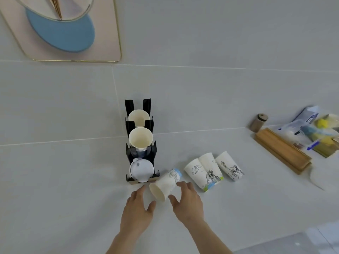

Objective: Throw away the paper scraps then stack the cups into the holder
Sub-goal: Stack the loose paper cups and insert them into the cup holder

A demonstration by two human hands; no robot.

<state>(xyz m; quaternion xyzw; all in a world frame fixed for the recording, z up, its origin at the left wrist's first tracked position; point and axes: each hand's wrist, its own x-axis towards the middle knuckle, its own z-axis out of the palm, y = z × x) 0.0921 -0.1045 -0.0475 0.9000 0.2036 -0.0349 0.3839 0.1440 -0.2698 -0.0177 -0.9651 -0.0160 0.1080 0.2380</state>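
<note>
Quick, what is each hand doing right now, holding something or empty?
Left hand: open, fingers spread, empty, beside the lying paper cup.
Right hand: open, fingers curved around that cup; contact cannot be told.

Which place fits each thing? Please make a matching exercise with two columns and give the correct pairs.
Things:
1. black holder
2. cup with blue band
3. wooden tray
4. three printed cups

Places:
A. far right of the counter
B. lying right of the hands
C. holding upright cups, centre
D. lying between left hand and right hand

Pairs: 1-C, 2-D, 3-A, 4-B
</note>
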